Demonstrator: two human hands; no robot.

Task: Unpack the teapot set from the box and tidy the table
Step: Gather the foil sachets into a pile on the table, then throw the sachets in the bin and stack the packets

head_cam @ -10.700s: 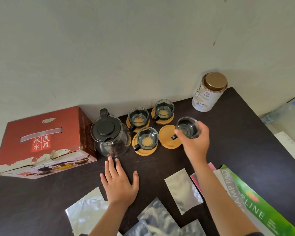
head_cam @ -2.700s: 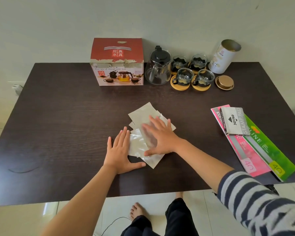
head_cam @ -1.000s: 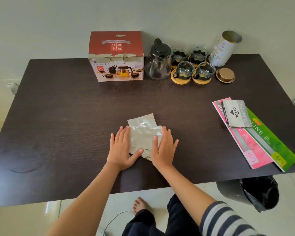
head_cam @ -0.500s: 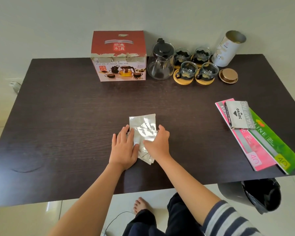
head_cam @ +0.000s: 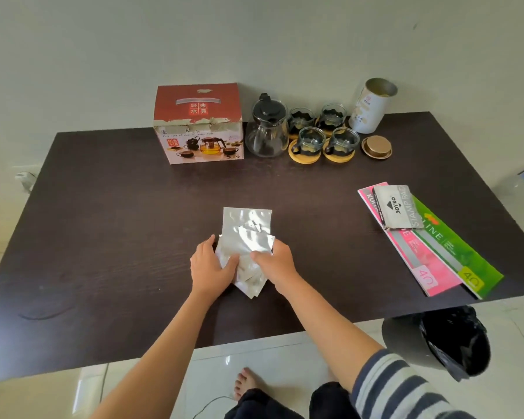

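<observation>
A pile of clear plastic bags lies in the middle of the dark table. My left hand grips the pile's left side and my right hand grips its right side, bunching the near bags together. One bag at the far end still lies flat. At the back stand the red teapot box, the glass teapot with a black lid, and several glass cups on round wooden coasters.
A white canister stands open at the back right, its gold lid beside it. Pink and green packets with a grey stamp pad box lie on the right. A black bin stands on the floor below the table's right front corner.
My hands went from lying flat on the bags to closing on them from both sides, crumpling the near part of the pile. The camera view shifted slightly.
</observation>
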